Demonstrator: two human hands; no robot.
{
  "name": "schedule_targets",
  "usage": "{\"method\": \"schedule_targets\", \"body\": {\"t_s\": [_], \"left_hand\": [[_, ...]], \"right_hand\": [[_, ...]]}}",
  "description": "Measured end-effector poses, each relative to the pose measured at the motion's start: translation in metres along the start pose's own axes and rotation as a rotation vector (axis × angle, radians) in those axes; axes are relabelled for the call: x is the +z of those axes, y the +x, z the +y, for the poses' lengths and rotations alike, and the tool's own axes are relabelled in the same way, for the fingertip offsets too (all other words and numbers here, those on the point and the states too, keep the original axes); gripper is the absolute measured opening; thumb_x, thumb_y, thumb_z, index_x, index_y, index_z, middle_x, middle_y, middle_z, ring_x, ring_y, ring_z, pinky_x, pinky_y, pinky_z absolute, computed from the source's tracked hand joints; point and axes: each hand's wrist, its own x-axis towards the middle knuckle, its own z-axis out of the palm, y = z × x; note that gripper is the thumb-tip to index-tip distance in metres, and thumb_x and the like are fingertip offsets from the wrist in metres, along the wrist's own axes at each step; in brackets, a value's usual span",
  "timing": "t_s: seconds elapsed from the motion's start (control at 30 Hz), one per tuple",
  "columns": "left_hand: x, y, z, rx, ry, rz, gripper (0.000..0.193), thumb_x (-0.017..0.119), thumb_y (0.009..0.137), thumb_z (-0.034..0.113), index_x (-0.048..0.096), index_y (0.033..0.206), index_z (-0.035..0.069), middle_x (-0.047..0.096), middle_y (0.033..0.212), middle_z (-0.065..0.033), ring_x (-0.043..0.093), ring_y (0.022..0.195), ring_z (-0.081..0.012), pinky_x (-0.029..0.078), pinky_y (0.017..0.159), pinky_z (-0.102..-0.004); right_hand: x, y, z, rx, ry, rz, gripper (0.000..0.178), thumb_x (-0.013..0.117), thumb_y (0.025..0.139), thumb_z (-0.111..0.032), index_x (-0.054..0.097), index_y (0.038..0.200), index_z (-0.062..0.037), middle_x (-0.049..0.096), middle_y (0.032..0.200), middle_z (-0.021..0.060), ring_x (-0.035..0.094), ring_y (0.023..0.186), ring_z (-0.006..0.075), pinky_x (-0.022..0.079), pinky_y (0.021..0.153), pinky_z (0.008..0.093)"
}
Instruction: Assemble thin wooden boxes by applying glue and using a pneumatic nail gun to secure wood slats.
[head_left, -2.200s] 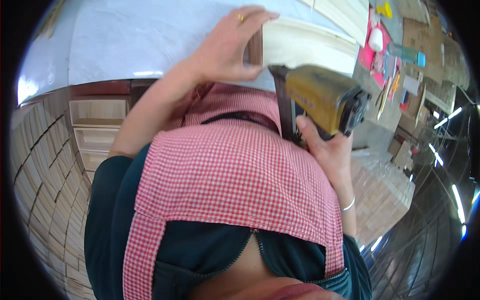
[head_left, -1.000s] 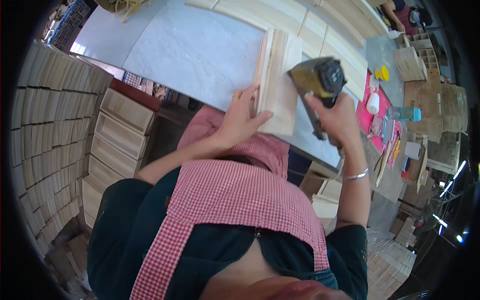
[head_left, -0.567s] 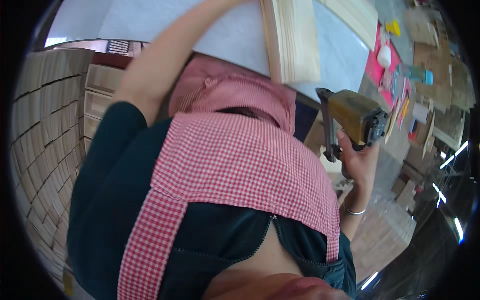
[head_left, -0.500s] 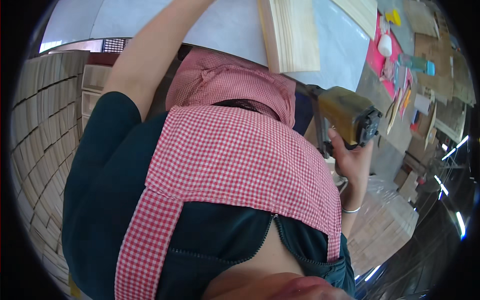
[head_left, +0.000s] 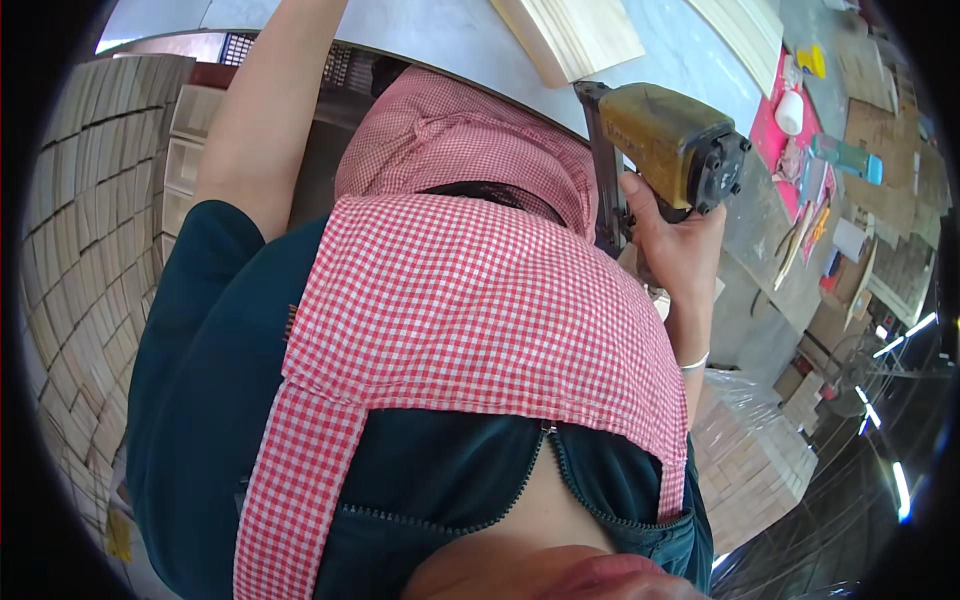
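Note:
My right hand is wrapped round the handle of a yellow and black nail gun, held at the right, close to the table's near edge. The gun's nose end is near the close end of a pale wooden board, which lies on the light grey tabletop. From the image I cannot tell whether gun and board touch. My left forearm stretches forward over the table edge at the far left. The left hand itself lies beyond the upper rim of the view.
More pale boards lie at the table's right. Past them, a red surface bears a white bottle. A teal-lidded clear bottle lies beside it. Stacked wood pieces and white drawers stand left; a wrapped stack stands right.
My right hand has raised the nail gun up and slightly left, nearer the board. The board shows higher and more slanted in view. My left forearm has shifted left.

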Motion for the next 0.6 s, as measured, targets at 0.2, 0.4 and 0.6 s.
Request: {"method": "schedule_targets", "body": {"t_s": [0.2, 0.4, 0.6], "left_hand": [[-0.002, -0.001, -0.001, -0.007, 0.049, 0.039, 0.041, 0.067, 0.079, 0.031, 0.07, 0.094, -0.007, 0.069, 0.087, -0.0232, 0.063, 0.079, -0.038, 0.052, 0.076, -0.0413], [0.0, -0.003, 0.004, 0.008, 0.107, 0.057, 0.039, 0.065, 0.08, 0.03, 0.07, 0.092, -0.007, 0.068, 0.089, -0.0246, 0.063, 0.081, -0.04, 0.052, 0.078, -0.0424], [0.003, -0.008, 0.01, 0.025, 0.171, 0.088, 0.037, 0.063, 0.081, 0.028, 0.07, 0.091, -0.006, 0.067, 0.092, -0.0259, 0.062, 0.084, -0.0421, 0.052, 0.079, -0.0436]], "right_hand": [[-0.006, 0.007, -0.006, -0.113, -0.024, -0.041, 0.028, 0.084, 0.083, -0.013, 0.071, 0.099, 0.0059, 0.076, 0.089, 0.0126, 0.069, 0.07, 0.0187, 0.054, 0.061, 0.0289], [-0.009, 0.012, -0.008, -0.115, -0.035, -0.07, 0.028, 0.084, 0.083, -0.013, 0.072, 0.099, 0.0059, 0.076, 0.09, 0.0129, 0.069, 0.071, 0.0189, 0.054, 0.06, 0.0291], [-0.008, 0.013, -0.008, -0.153, -0.038, -0.073, 0.029, 0.084, 0.083, -0.013, 0.071, 0.1, 0.0064, 0.076, 0.09, 0.0134, 0.07, 0.071, 0.0196, 0.055, 0.06, 0.0292]]}}
